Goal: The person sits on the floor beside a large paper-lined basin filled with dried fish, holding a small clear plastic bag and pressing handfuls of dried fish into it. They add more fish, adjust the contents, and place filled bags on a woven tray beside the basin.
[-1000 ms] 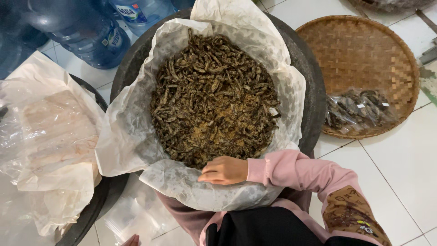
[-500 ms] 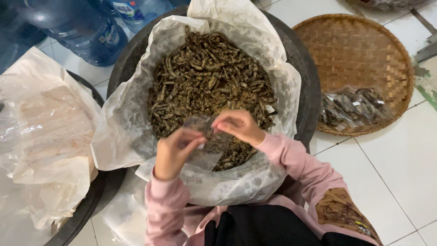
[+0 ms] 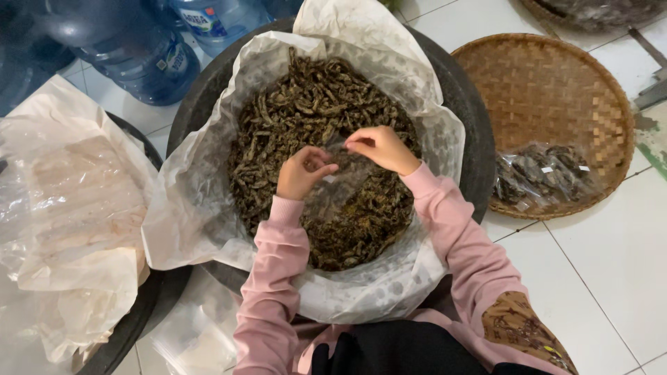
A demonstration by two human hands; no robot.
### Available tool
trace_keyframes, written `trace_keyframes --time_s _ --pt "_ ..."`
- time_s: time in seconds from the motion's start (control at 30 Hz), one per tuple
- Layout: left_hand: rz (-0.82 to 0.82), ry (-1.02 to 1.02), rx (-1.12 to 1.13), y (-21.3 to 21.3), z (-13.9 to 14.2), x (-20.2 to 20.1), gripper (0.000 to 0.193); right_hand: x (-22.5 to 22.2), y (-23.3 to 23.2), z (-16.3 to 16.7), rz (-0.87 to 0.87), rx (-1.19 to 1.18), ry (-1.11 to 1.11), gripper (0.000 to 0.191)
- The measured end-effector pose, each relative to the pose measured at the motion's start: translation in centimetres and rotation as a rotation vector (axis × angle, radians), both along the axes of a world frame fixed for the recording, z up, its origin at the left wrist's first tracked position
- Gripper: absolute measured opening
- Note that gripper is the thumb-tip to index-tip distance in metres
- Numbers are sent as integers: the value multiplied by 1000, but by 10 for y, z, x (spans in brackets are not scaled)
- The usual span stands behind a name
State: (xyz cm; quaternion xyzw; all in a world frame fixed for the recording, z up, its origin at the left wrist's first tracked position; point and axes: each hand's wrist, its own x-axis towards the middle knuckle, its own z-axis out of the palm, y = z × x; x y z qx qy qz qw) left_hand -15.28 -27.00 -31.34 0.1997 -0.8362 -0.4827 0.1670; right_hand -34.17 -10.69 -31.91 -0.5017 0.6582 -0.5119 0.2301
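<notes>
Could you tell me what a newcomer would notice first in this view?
Most striking is the heap of dark dried strips filling a paper-lined black basin at centre. Above it, the left hand and right hand pinch a clear bag between them. To the right, a woven tray holds filled packets.

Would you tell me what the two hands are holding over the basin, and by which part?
Both hands, left hand and right hand, pinch a small clear plastic bag by its top edge, one at each side, above the dried brown snacks.
</notes>
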Motion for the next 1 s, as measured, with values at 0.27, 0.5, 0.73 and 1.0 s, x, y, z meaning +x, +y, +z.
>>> trace_keyframes --time_s 0.27,0.5,0.73,1.0 --pt "127 31 -153 -4 -25 1 20 -1 -5 -37 52 39 19 23" --pt "102 197 -113 -5 -31 2 13 -3 -13 -50 92 71 -43 30" --pt "56 170 -242 -10 -30 0 14 -10 -19 -53 173 32 -403 40" --pt "-29 246 -376 -27 -34 5 12 -15 -11 -35 298 199 -513 37"
